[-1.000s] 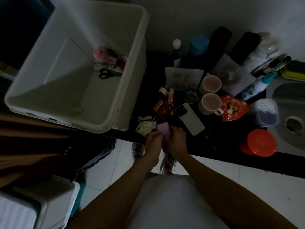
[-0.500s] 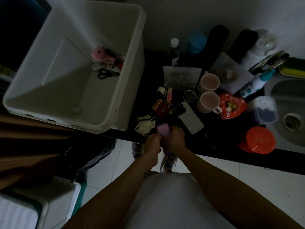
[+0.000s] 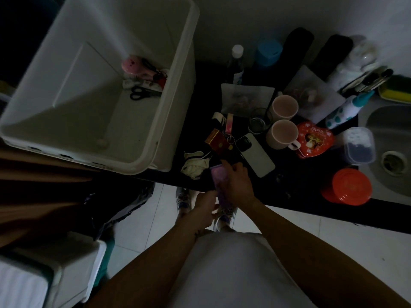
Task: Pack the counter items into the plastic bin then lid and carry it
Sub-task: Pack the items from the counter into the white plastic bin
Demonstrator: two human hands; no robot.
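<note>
A big white plastic bin (image 3: 171, 103) stands on the left end of the dark counter (image 3: 293, 181). Inside it lie a pink toy (image 3: 133, 66), black scissors (image 3: 139, 92) and a few small items. At the counter's front edge my right hand (image 3: 235, 182) holds a purple soft pouch (image 3: 219, 177). My left hand (image 3: 205, 206) sits just below it, fingers loosely curled, off the pouch. Beside them lie a crumpled white cloth (image 3: 194, 165), a white phone (image 3: 254, 154), a red-gold box (image 3: 216, 141) and a keyring (image 3: 230, 127).
Two pink mugs (image 3: 282, 133), a glass (image 3: 259, 123), a red heart tin (image 3: 313, 142), a clear lidded tub (image 3: 359, 145), an orange lid (image 3: 345, 186), bottles and a blue cup (image 3: 268, 52) crowd the counter. A steel sink (image 3: 391, 152) lies at right. White tiled floor is below.
My left hand has let go of the purple pouch and dropped back toward me. My right hand now holds the pouch alone, slightly further over the counter.
</note>
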